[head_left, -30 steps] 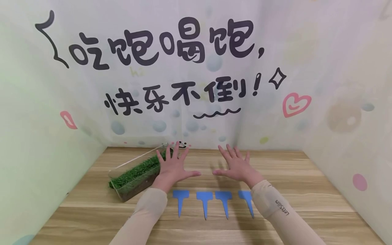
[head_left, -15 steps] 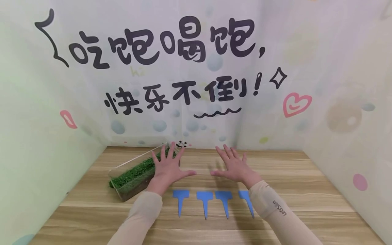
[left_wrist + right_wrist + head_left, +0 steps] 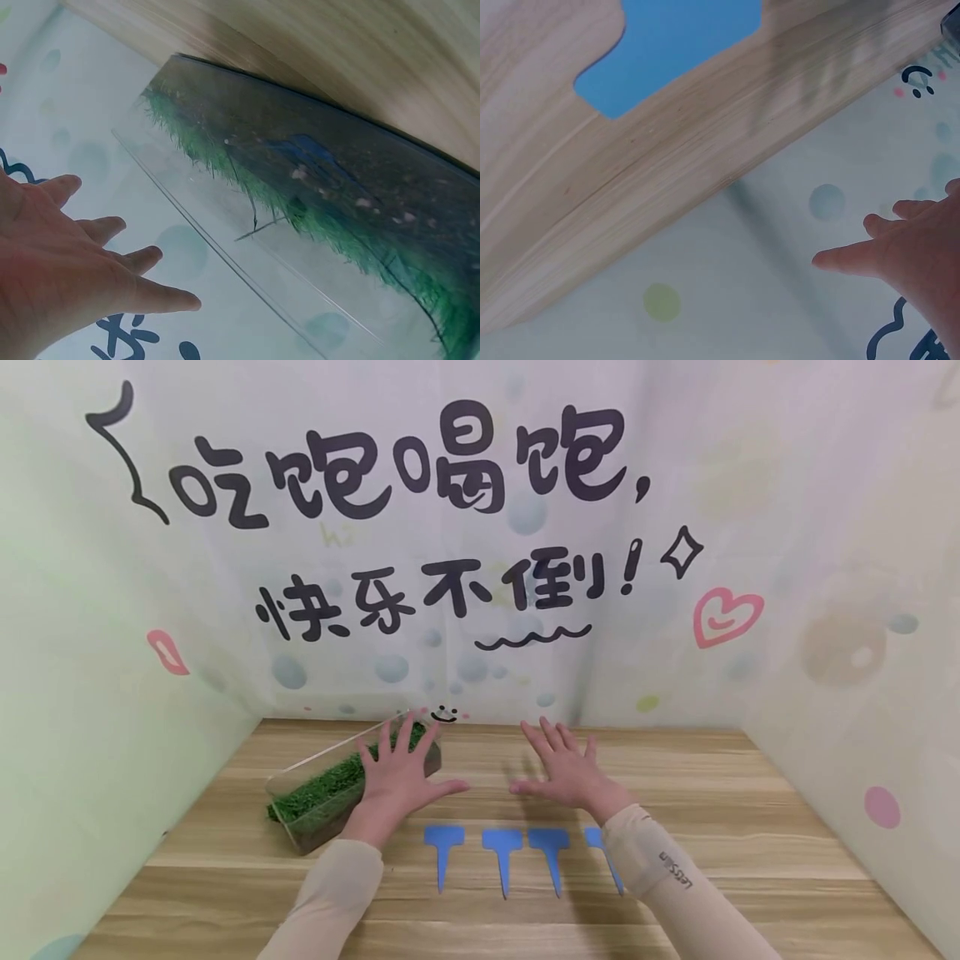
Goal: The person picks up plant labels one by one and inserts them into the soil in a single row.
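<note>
My left hand (image 3: 396, 777), fingers spread and palm down, overlaps the right part of a clear plastic box (image 3: 326, 827) in the head view. Green artificial grass (image 3: 330, 783) lies inside over a dark brown layer. In the left wrist view the spread fingers (image 3: 169, 295) stand apart from the box wall (image 3: 247, 97). My right hand (image 3: 567, 774) is spread too, beyond a row of several blue T-shaped plant labels (image 3: 502, 841). The right sleeve partly covers the rightmost label (image 3: 594, 837). Neither hand holds anything.
The wood-grain table (image 3: 712, 827) meets a printed cloth backdrop (image 3: 637, 677) behind the hands. Cloth walls also stand at the left (image 3: 112, 693) and right (image 3: 847, 718). The box sits at an angle on the table's left side.
My left hand has moved left, further over the grass box, and its right end now shows. My right hand has shifted slightly left. The box and labels have stayed put.
</note>
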Demonstrator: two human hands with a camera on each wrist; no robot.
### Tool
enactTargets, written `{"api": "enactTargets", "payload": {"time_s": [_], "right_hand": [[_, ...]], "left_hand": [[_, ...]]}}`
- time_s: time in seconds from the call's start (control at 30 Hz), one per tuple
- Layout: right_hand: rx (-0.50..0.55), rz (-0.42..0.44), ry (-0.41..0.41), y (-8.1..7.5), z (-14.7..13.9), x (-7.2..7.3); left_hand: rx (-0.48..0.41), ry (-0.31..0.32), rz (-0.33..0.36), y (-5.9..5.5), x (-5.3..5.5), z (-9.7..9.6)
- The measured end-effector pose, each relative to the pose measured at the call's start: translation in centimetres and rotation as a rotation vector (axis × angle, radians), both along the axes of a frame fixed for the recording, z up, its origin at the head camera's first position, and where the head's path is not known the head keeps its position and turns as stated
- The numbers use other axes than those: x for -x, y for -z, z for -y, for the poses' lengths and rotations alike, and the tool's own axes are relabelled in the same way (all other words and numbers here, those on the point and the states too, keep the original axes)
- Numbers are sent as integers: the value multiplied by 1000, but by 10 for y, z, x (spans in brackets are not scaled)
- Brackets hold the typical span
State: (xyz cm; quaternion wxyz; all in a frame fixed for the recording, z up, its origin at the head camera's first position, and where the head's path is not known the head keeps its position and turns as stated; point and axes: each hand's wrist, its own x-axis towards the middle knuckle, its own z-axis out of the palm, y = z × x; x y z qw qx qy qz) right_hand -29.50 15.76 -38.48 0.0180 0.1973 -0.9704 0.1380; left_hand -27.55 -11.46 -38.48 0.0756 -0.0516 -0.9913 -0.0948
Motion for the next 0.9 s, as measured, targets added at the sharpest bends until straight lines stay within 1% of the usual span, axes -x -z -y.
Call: {"api": "enactTargets", "payload": {"time_s": [0.23, 0.53, 0.67, 0.8, 0.9], "right_hand": [[-18, 15, -4, 3, 6, 1], [-12, 24, -16, 6, 15, 4], [1, 15, -26, 7, 18, 6], [14, 1, -33, 8, 21, 8], [24, -1, -37, 7, 24, 8]], "left_hand": [[10, -3, 9, -2, -4, 5], [-3, -9, -21, -2, -9, 12], [-13, -18, -35, -1, -11, 15], [-37, -29, -38, -1, -14, 19], [-38, -34, -39, -1, -15, 21]]}}
